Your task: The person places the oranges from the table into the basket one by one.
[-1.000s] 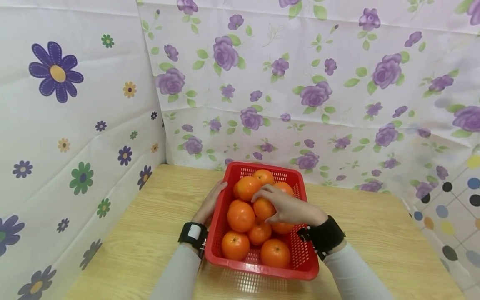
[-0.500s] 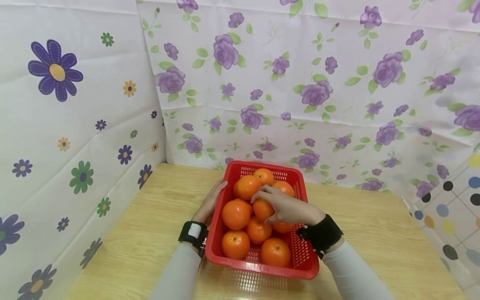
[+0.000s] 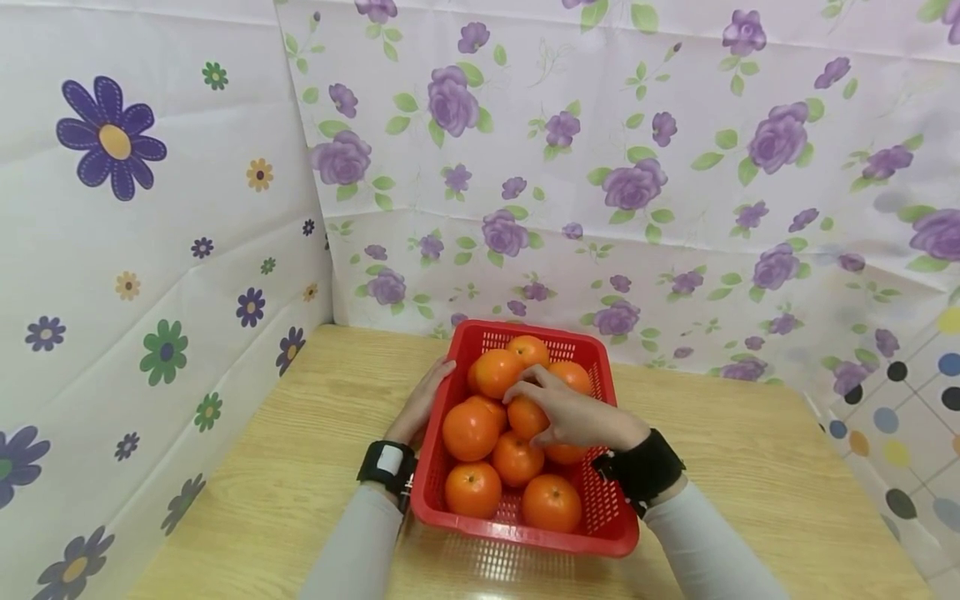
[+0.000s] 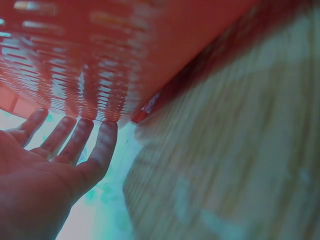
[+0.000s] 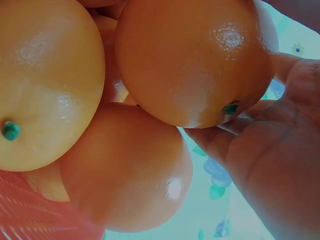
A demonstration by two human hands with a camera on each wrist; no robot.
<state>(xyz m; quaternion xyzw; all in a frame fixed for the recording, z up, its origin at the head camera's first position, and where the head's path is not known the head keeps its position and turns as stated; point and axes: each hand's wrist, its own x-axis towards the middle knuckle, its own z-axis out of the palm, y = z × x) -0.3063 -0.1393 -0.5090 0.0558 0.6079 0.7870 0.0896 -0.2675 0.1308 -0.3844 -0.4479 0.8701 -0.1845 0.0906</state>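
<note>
Several oranges (image 3: 470,431) lie heaped in a red perforated plastic basket (image 3: 525,540) on the table. My right hand (image 3: 576,412) reaches over the basket from the right and grips an orange (image 3: 527,417) near the middle of the heap. In the right wrist view, fingers and thumb curve round this orange (image 5: 195,60), beside other oranges (image 5: 127,170). My left hand (image 3: 422,404) rests against the basket's left side. Its fingertips touch the slotted outer wall (image 4: 75,65) in the left wrist view, the fingers nearly straight and slightly spread.
The basket stands on a light wood-grain table (image 3: 720,467). Behind it hangs a white cloth with purple roses (image 3: 450,100). A daisy-patterned sheet (image 3: 165,250) covers the left side, and a dotted one (image 3: 892,458) the right.
One orange on the left of the heap has shifted left, showing more of the orange behind it. The right hand stays on its orange, and the left hand has hardly moved.
</note>
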